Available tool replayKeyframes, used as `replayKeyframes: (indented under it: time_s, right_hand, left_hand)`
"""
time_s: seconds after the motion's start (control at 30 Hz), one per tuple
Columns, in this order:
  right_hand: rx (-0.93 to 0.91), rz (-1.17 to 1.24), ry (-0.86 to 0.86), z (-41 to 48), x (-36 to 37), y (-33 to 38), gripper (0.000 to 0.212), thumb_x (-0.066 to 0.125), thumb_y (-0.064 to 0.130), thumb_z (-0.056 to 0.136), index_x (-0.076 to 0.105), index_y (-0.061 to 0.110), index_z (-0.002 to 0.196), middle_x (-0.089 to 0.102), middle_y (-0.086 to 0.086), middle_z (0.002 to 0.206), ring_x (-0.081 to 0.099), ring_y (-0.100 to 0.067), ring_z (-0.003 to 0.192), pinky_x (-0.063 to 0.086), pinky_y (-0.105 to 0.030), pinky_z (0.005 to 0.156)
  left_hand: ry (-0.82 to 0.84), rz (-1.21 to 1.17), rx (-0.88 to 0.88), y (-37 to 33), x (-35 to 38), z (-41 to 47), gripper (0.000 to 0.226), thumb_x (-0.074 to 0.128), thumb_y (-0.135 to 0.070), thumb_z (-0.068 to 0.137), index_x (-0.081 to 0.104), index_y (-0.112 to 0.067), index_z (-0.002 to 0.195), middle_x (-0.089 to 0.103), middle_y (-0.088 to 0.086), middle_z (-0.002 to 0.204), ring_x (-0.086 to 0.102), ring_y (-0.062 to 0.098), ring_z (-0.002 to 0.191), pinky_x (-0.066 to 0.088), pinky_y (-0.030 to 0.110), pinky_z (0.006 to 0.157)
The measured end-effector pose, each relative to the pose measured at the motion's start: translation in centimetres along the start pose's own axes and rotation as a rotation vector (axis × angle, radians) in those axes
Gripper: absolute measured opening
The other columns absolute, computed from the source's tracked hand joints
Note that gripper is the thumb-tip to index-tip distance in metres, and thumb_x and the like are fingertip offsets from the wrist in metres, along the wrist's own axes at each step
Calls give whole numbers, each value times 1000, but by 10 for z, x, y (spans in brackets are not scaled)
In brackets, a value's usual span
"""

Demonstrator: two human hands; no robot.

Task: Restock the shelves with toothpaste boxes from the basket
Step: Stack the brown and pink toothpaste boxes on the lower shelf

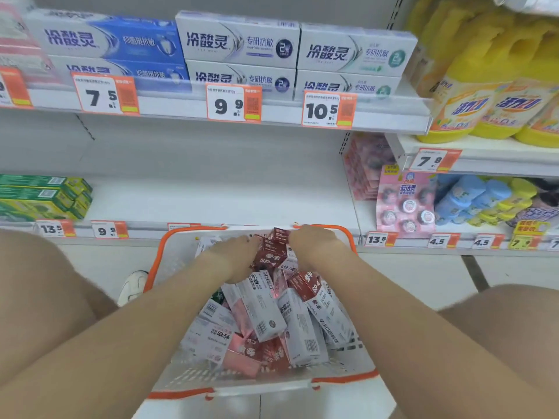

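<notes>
Currently: both hands at the dark red boxes [270, 252] in the basket [196, 373]

The dark red boxes, marked SP-4, sit stacked at the far end of the basket, directly between the two hands. The left hand [234, 258] meets their left side. The right hand [314, 243] lies over their upper right end. The fingers of both hands are mostly hidden, so I cannot tell whether either grip is closed round the boxes.

On the near side of the hands, a loose heap of white and pink toothpaste boxes [266, 313] fills the basket, with a single red box [305, 284] just beneath the right wrist.

Beyond the hands runs a white shelf [211, 192]. Green boxes [42, 198] stand on it well left of the left hand. Above the hands, an upper shelf [181, 111] carries stacked white and blue cartons [239, 40] behind price tags [233, 105]. Yellow bottles [484, 86] stand above and right of the right hand.
</notes>
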State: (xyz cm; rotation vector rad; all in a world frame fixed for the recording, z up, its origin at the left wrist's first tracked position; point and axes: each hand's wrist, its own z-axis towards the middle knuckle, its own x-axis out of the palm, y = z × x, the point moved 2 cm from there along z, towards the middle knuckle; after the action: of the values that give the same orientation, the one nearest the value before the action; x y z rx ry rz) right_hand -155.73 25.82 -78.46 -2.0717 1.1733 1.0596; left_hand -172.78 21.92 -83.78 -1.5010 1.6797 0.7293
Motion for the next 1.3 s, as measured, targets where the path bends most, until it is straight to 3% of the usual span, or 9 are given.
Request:
replayKeyframes:
  time_s: [0.13,0.3,0.47,0.73,0.83,0.97,1.13,1.23,1.3]
  right_hand:
    - [152,235,23,29,42,-38,80,73,16,92,26,15,157,49,-12,145,59,-35,124,56,-48,96]
    - [90,424,43,47,63,-43,81,74,11,86,27,12,153,37,-11,150,52,-35,130,50,-49,105]
    - [43,373,36,59,67,-50,94,78,15,75,26,8,153,28,-10,149,51,-35,129,53,-49,102]
    - [21,349,112,50,66,-62,96,84,29,72,29,15,150,44,-11,137,57,-33,117,56,-48,95]
    - [94,396,149,35,86,-56,96,81,18,79,19,15,152,33,-14,147,52,-36,126,53,-44,98]
    - [176,408,202,11,108,-42,116,79,13,66,5,27,154,16,-16,153,34,-46,141,46,-54,110]
    - [157,401,205,-4,114,-50,119,88,18,65,8,24,155,31,-13,146,49,-40,129,54,-50,97]
    - [92,253,242,-7,114,-57,91,91,35,58,44,25,136,54,-3,128,55,-29,117,53,-45,91]
    - [60,232,270,-7,120,-55,78,94,43,58,53,28,123,61,3,119,60,-25,113,52,-40,88]
  left_hand:
    - [-55,-372,91,-6,5,21,87,59,-21,106,0,-25,168,34,11,164,50,34,141,45,49,114]
    - [-121,-509,34,-14,18,41,61,66,-25,102,33,-14,153,54,8,139,59,24,118,52,40,99]
    - [-132,-738,8,-15,11,52,67,71,-19,100,30,-13,152,60,5,136,58,19,120,49,33,97]
    - [-94,-641,63,-21,-14,52,45,82,-28,90,55,-22,126,66,3,128,64,21,112,56,40,97]
    - [-68,-518,123,-34,-28,46,45,79,-28,93,57,-20,132,64,4,131,62,25,118,53,40,99]
    - [-127,-411,143,-37,-52,32,33,63,-31,103,57,-15,131,64,8,128,59,26,110,53,40,93]
    - [-219,-440,28,-14,-77,-1,29,49,-34,107,48,-8,120,64,15,105,60,33,99,55,47,84]
    - [-271,-451,-22,-6,-89,-23,28,47,-30,108,48,-4,117,66,16,100,55,35,103,43,41,80]
    - [-302,-471,-58,-4,-94,-37,25,45,-28,109,49,-3,114,67,14,98,56,35,100,34,38,77]
